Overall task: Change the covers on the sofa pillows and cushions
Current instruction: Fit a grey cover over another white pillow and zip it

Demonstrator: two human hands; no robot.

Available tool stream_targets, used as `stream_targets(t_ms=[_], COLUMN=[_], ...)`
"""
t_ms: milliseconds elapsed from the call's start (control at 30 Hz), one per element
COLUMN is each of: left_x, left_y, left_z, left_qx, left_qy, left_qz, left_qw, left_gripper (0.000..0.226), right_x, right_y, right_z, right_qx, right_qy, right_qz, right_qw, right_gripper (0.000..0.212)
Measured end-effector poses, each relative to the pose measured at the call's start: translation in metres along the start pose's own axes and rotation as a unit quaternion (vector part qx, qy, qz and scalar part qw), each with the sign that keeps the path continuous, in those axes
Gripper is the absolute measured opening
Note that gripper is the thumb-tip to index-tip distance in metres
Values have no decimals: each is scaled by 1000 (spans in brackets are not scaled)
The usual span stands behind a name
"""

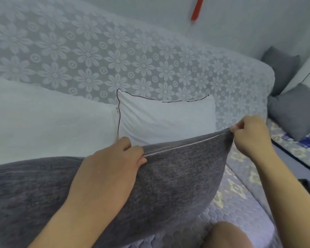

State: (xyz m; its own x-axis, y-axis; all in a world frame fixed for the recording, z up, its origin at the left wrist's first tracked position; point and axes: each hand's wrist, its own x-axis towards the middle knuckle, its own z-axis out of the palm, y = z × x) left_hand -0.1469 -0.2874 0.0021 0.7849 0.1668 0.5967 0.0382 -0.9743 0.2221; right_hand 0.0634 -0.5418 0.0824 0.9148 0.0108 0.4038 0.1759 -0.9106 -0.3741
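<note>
Your left hand (113,158) grips grey cushion (168,179) seam; right hand (249,135) pinches far corner. Soft, floppy; hold by zip edge.

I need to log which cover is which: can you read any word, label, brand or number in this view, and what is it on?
None: no readable text shows anywhere.
Grey cushion, gripped by the left hand and pinched by the right hand: plain, no label visible.
White pillow: only dark piping, no print.
Lace cover: flowers only.
Red object on the wall: blurred, no text legible.
</note>
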Motion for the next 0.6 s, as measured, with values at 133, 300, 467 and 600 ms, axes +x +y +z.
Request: stream_targets(t_ms=[133, 300, 467, 600], left_x=[5, 7, -2, -18], left_y=[-11, -32, -122, -91], left_z=[9, 13, 15, 47], left_qx=[64, 145, 260, 188], left_qy=[24, 31, -92, -59], left_qz=[5, -19, -256, -226], left_qw=[998, 989, 926, 954], left_gripper=[23, 35, 56, 61], right_x=[-1, -29, 3, -67], right_y=[-9, -67, -32, -67], right_z=[33, 80, 140, 150], right_qx=[-78, 19, -125, 84], right_qy=[64, -129, -108, 39], right_qz=[-85, -356, -78, -272], right_qw=[991, 925, 983, 958], right_gripper=[19, 39, 53, 49])
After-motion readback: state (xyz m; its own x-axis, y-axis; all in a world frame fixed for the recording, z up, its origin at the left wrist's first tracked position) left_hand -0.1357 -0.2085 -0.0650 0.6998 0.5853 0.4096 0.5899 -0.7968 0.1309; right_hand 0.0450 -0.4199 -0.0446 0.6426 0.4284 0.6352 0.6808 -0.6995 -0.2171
